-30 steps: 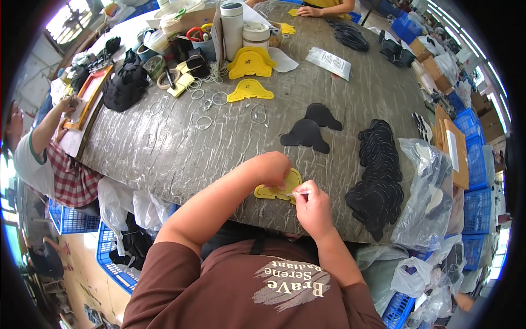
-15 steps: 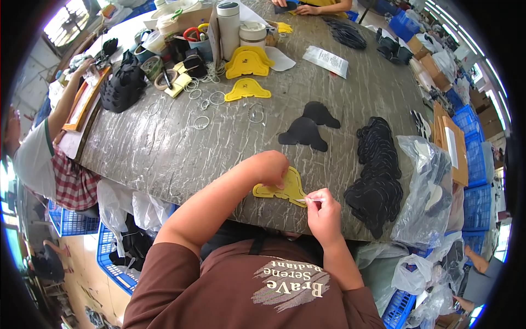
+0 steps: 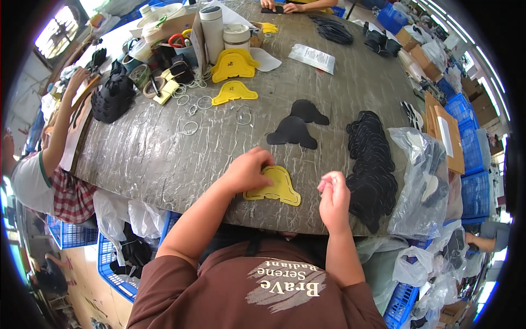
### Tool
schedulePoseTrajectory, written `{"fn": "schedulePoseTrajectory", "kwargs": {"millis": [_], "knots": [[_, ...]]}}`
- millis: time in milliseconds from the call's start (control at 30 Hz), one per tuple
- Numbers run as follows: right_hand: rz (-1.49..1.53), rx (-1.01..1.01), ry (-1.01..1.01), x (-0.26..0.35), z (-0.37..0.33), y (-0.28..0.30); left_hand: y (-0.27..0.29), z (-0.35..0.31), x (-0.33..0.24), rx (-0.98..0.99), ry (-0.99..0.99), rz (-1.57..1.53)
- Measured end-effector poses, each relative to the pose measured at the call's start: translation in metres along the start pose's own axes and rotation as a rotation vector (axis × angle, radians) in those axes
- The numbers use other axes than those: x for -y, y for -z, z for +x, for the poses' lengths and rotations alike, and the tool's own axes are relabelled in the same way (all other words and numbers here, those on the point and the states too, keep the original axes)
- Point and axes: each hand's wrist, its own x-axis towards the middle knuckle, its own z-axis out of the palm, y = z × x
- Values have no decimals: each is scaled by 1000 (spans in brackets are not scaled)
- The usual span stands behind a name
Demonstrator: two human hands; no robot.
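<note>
A yellow template with a curved outline and slots along its edge lies flat near the table's front edge. My left hand is closed at its left side, fingertips pressing on it. What lies beneath the template is hidden. To the right, my right hand is raised off the template, its fingers curled in a pinch; anything inside them is too hidden to name. Beyond them lie two overlapping black cut pieces. A long fanned stack of similar black pieces is beside my right hand.
Farther back are another yellow template, a stack of yellow templates, rubber bands and a white bottle. A clear plastic bag borders the right side. Co-workers sit at the left and far edges.
My right hand has lifted away from the template's right edge, moving right; the thin white tool seen in it before no longer shows. My left hand has shifted slightly left on the template.
</note>
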Motion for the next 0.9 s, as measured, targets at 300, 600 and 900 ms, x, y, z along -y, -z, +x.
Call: {"fn": "schedulePoseTrajectory", "kwargs": {"millis": [300,600,900], "knots": [[-521,374,-7,7,34,-51,10,6,78,26,-28,-1568],[-318,243,-151,25,13,-20,10,2,76,-8,-77,-1676],[-512,-335,-19,8,20,95,8,9,68,-24,-41,-1761]]}}
